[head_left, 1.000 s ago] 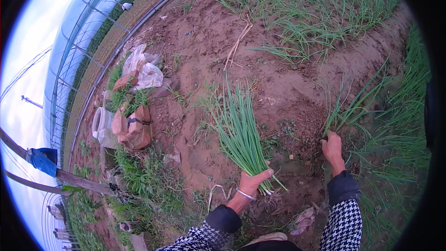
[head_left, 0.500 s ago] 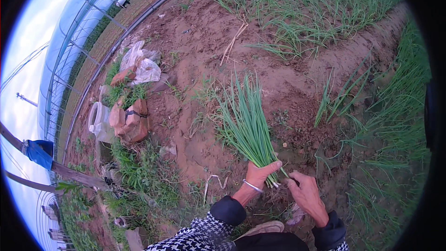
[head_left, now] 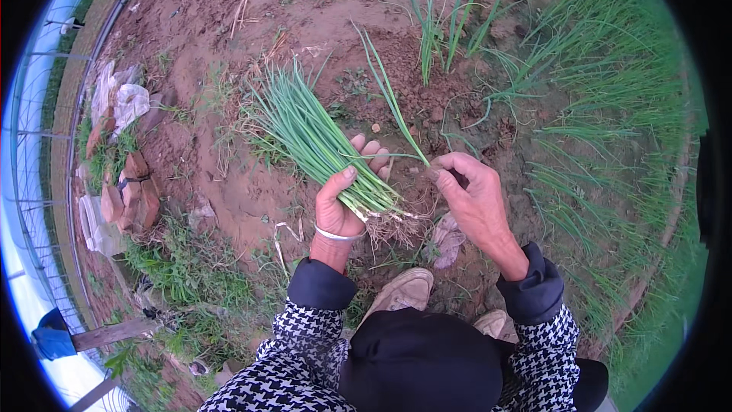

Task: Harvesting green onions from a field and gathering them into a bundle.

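A thick bunch of spring onions (head_left: 305, 133) lies across my left hand (head_left: 337, 206), thumb over the stalks and fingers beneath and behind them. Its green leaves point up and left, while the pale roots hang on the right. Close beside it, my right hand (head_left: 480, 202) pinches the lower end of a single spring onion (head_left: 393, 103) between thumb and fingertips. That stalk slants up and left, apart from most of the bunch. A silvery bangle (head_left: 335, 236) circles my left wrist.
Spring onions (head_left: 602, 152) grow thickly at right, and a small clump (head_left: 450, 30) stands ahead. Bricks (head_left: 137, 198) and plastic sheeting (head_left: 126, 103) lie at left, near a wooden pole (head_left: 114, 333) with blue cloth (head_left: 53, 342). My shoe (head_left: 400, 294) is on the soil below the bunch.
My view has shifted right and down. The bunch has tilted further left and my left fingers have loosened round it. My right hand, earlier at the roots, now holds a single stalk apart.
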Available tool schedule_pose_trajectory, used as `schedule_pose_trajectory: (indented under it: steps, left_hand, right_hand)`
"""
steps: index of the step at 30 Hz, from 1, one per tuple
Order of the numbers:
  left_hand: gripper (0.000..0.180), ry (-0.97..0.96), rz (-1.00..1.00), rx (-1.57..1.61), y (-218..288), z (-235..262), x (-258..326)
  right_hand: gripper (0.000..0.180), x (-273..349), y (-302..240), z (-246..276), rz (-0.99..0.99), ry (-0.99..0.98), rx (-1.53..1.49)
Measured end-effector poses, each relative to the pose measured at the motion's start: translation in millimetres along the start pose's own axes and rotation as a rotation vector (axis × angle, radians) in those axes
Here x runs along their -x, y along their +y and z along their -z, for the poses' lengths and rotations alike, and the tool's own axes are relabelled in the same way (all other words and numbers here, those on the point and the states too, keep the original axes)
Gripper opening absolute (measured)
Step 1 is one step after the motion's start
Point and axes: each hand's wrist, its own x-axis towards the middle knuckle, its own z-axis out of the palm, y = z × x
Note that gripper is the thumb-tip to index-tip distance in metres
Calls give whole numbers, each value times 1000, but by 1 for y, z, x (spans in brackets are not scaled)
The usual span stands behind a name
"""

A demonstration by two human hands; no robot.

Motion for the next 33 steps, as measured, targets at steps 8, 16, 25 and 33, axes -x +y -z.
schedule_pose_trajectory:
  steps: [8, 16, 25, 33]
  left_hand:
    - [56, -45, -55, 63, -2, 12, 5]
    - [55, 6, -49, -85, -4, 3, 10]
    - [54, 9, -31, -157, 20, 21, 18]
    - [50, 83, -64, -333, 6, 53, 7]
  right_hand:
    - [6, 5, 6, -3, -41, 60, -208]
    - [18, 0, 2, -25, 17, -319, 168]
    - [20, -18, -16, -50, -71, -537, 55]
    - [13, -40, -7, -39, 368, 9, 445]
